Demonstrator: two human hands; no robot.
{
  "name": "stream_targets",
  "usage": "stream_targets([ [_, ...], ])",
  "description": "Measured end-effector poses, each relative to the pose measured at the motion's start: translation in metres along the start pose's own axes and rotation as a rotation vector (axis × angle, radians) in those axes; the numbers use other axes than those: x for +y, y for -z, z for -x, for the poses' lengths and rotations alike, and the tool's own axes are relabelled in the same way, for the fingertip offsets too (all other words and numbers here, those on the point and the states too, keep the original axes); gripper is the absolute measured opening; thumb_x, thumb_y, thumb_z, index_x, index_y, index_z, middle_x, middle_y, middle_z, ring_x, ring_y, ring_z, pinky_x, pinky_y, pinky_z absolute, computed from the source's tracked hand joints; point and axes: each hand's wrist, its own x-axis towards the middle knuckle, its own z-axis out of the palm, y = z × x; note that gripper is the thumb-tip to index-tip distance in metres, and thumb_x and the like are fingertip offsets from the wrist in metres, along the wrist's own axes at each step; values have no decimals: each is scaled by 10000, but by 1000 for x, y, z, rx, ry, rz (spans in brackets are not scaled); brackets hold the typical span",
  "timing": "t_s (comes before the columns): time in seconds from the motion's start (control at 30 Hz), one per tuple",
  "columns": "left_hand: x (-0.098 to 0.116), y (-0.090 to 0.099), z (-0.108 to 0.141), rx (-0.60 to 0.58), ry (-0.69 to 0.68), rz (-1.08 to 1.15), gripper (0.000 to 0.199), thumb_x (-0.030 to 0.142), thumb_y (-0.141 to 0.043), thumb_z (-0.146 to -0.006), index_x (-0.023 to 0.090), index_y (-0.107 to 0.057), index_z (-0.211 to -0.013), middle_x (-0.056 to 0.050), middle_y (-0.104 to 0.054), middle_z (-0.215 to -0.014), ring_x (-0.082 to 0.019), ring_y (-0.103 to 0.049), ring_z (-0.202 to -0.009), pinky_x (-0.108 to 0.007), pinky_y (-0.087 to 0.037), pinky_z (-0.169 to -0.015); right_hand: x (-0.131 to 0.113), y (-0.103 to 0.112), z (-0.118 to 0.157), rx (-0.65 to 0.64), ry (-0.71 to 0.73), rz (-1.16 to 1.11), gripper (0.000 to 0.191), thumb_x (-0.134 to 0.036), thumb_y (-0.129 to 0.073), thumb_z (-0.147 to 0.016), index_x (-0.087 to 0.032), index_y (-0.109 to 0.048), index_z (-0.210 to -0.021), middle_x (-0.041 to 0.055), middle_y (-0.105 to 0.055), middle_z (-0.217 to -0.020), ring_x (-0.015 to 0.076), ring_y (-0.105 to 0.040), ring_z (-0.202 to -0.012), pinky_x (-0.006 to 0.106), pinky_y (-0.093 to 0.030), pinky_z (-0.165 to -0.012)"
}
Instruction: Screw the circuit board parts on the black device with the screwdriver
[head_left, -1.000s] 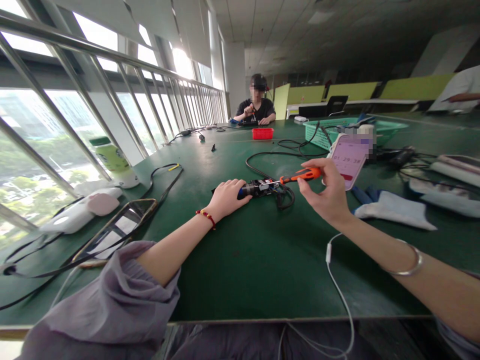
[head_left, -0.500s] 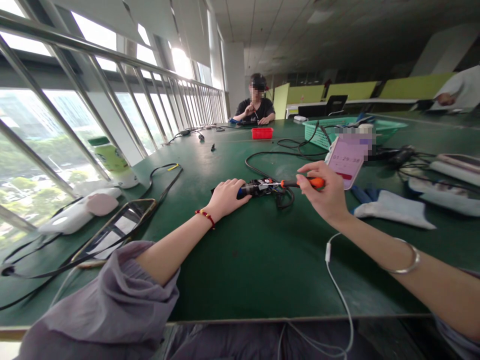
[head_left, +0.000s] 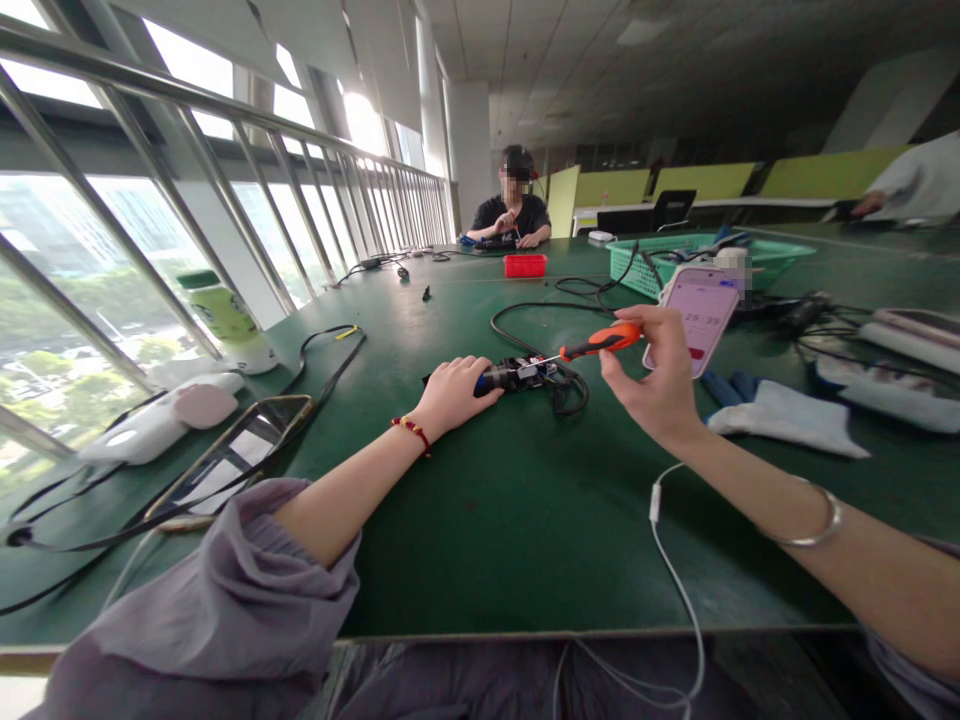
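My left hand (head_left: 454,392) is closed over the near-left end of a black device with exposed inner parts (head_left: 525,373), pressing it against the green table (head_left: 465,540). In my right hand (head_left: 660,375) is an orange and black screwdriver (head_left: 600,341), gripped by the end of its handle between thumb and fingers. Its thin metal shaft slants down to the left, with the tip at the device's open insides. Whether the tip sits in a screw is too small to tell. A black cable (head_left: 574,395) curls beside the device.
Behind my right hand a phone (head_left: 699,315) leans near a green basket (head_left: 637,272). A red box (head_left: 525,266) stands farther off, before a seated person (head_left: 510,215). To the left are a phone (head_left: 232,465), a white device (head_left: 161,420) and a green-lidded cup (head_left: 229,325).
The screwdriver's handle has risen, so it now slants more steeply, and my right hand has shifted slightly to the right. My left hand and the device have stayed in place.
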Motion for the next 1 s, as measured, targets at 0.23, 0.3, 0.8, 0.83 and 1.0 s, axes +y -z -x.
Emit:
stream_targets([
  [0.23, 1, 1, 0, -3, -1, -8, 378, 477, -486, -870, 194, -553, -1111, -68, -642, -1052, -255, -594, -960, -362, -446, -831, 1, 1, 0, -84, -91, 39, 129, -274, -606, -776, -217, -549, -877, -10, -578, -683, 154, -564, -644, 317, -456, -654],
  [0.3, 1, 1, 0, -8, 8, -8, 380, 480, -484, -870, 197, -552, -1114, -67, -643, -1053, -253, -594, -954, -359, -447, -825, 1, 0, 0, -25, -30, -7, 261, -228, -624, -740, -221, -526, -981, 17, -601, -827, 168, -592, -750, 325, -471, -706],
  [0.8, 0, 1, 0, -21, 10, 0, 377, 475, -482, -866, 206, -543, -1123, -70, -635, -1067, -251, -588, -974, -357, -441, -848, -2, 1, -1, -91, -118, 37, 154, -307, -611, -777, -225, -550, -892, -18, -576, -680, 142, -558, -604, 300, -450, -606],
  [0.83, 0, 1, 0, -19, 7, -1, 375, 475, -480, -867, 206, -543, -1121, -69, -636, -1066, -250, -588, -973, -357, -441, -848, -2, 1, 0, -116, -149, 42, 129, -321, -601, -792, -224, -552, -860, -33, -547, -615, 134, -537, -556, 294, -437, -583],
  [1.0, 1, 1, 1, -15, 4, 2, 371, 474, -485, -867, 203, -547, -1111, -73, -636, -1059, -253, -590, -967, -364, -447, -841, 0, 0, -1, -17, -41, -26, 265, -263, -622, -758, -226, -520, -1000, 28, -609, -851, 181, -612, -786, 335, -484, -706],
])
